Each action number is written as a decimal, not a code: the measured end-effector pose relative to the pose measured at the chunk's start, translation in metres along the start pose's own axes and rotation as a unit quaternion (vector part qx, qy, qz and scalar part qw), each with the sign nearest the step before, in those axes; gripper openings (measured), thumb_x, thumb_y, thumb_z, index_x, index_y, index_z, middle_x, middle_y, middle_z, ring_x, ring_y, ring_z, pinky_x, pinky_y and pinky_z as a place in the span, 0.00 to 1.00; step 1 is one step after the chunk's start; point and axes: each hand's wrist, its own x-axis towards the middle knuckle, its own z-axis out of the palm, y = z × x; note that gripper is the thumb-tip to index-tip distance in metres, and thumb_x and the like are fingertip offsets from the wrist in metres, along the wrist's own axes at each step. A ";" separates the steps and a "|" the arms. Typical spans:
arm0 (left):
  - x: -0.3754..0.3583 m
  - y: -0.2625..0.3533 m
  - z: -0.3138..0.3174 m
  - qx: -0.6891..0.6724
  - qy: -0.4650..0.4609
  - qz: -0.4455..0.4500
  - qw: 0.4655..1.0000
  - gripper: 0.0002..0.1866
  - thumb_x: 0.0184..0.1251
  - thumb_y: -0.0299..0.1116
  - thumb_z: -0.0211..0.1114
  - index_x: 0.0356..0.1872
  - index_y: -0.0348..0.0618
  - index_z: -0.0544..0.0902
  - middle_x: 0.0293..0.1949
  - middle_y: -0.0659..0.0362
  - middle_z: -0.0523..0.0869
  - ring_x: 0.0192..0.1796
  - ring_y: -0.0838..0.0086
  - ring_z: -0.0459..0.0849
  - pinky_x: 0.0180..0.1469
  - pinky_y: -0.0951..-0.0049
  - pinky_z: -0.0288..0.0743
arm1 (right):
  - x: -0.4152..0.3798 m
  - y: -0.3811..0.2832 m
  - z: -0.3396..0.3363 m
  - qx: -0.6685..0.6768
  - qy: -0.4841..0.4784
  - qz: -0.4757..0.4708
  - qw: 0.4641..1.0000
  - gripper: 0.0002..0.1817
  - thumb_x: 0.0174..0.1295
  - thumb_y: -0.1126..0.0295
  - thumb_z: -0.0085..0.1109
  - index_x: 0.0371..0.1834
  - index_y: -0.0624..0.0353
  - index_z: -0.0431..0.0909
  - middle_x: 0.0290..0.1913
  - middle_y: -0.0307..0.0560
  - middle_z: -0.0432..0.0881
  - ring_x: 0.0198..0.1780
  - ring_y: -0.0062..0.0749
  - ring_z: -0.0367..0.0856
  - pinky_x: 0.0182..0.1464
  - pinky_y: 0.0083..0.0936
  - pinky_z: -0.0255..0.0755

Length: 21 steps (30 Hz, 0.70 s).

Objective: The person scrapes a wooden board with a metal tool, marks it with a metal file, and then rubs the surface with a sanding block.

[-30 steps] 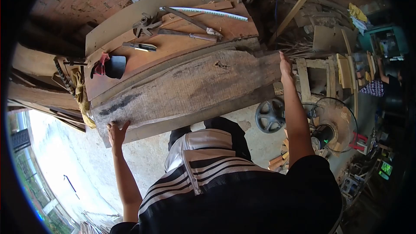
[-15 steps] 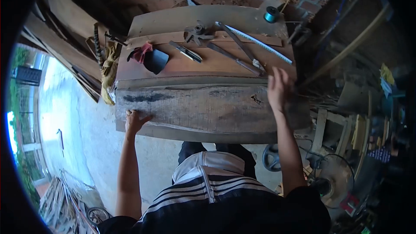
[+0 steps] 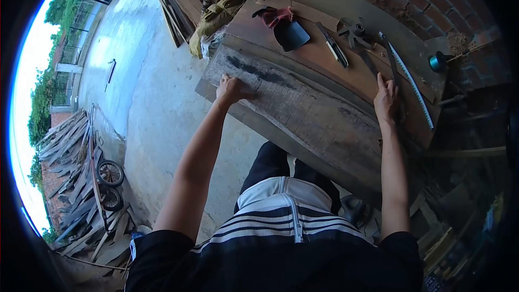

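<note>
A long weathered wooden plank (image 3: 303, 105) with a dark stain lies along the near side of the workbench. My left hand (image 3: 231, 90) bears on its left end, fingers curled and thumb spread on the surface. Further right, my right hand (image 3: 385, 100) is closed over the handle end of a file (image 3: 368, 63), so the handle is hidden. A second long dark tool (image 3: 393, 65) lies just beside that hand. Close by are a white-edged saw blade (image 3: 412, 78), a utility knife (image 3: 334, 47) and a metal part with several arms (image 3: 354, 31).
A dark cup-like piece with red cloth (image 3: 291, 35) sits on the bench's far left. A teal spool (image 3: 439, 61) stands near the far right corner by the brick wall (image 3: 416, 5). Scrap wood and wheels (image 3: 110, 173) lie on the floor to the left.
My view has turned left, so the bench appears tilted. My right hand has come down from above the plank's right end onto the file. My left hand stays on the plank.
</note>
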 end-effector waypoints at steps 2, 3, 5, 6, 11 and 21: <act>0.001 0.001 0.002 -0.001 0.010 0.003 1.000 0.48 0.39 0.66 0.82 0.53 0.31 0.86 0.69 0.20 0.65 0.72 0.32 0.66 0.74 0.52 0.65 | 0.007 0.010 0.000 0.039 -0.080 -0.010 0.996 0.26 0.68 0.75 0.52 0.69 0.49 0.76 0.51 0.52 0.77 0.54 0.52 0.78 0.55 0.44 0.76; 0.004 -0.003 0.006 0.002 0.023 0.004 1.000 0.48 0.39 0.66 0.82 0.53 0.31 0.86 0.69 0.20 0.65 0.73 0.32 0.66 0.74 0.52 0.65 | 0.005 0.014 -0.008 0.030 -0.081 -0.009 0.996 0.26 0.68 0.75 0.52 0.69 0.49 0.76 0.51 0.52 0.77 0.54 0.52 0.78 0.55 0.44 0.76; 0.008 -0.003 0.006 -0.009 0.012 0.019 1.000 0.49 0.38 0.65 0.82 0.54 0.30 0.85 0.69 0.20 0.65 0.73 0.33 0.66 0.74 0.54 0.65 | 0.001 0.013 -0.026 0.167 -0.107 -0.023 0.980 0.26 0.66 0.74 0.56 0.70 0.55 0.74 0.51 0.58 0.77 0.56 0.56 0.78 0.58 0.45 0.75; 0.005 0.001 0.005 0.006 0.036 0.024 0.999 0.48 0.39 0.66 0.82 0.52 0.31 0.85 0.63 0.26 0.71 0.66 0.38 0.72 0.68 0.55 0.70 | -0.009 0.001 -0.046 0.146 -0.109 -0.014 0.983 0.28 0.63 0.78 0.59 0.70 0.58 0.73 0.54 0.62 0.78 0.57 0.58 0.79 0.59 0.45 0.73; 0.000 0.003 0.010 0.023 0.072 0.019 0.997 0.48 0.39 0.68 0.81 0.49 0.30 0.86 0.59 0.30 0.77 0.61 0.42 0.78 0.64 0.57 0.74 | -0.086 -0.049 -0.100 0.279 -0.090 -0.021 0.956 0.27 0.63 0.77 0.56 0.69 0.59 0.73 0.49 0.62 0.77 0.52 0.60 0.80 0.54 0.45 0.75; -0.038 0.012 0.023 -0.004 0.127 -0.010 0.992 0.70 0.46 0.72 0.75 0.77 0.24 0.55 0.78 0.28 0.51 0.82 0.41 0.49 0.79 0.42 0.50 | -0.111 -0.169 -0.102 0.137 -0.181 -0.147 0.963 0.28 0.67 0.76 0.51 0.70 0.43 0.76 0.37 0.55 0.80 0.35 0.54 0.86 0.39 0.44 0.80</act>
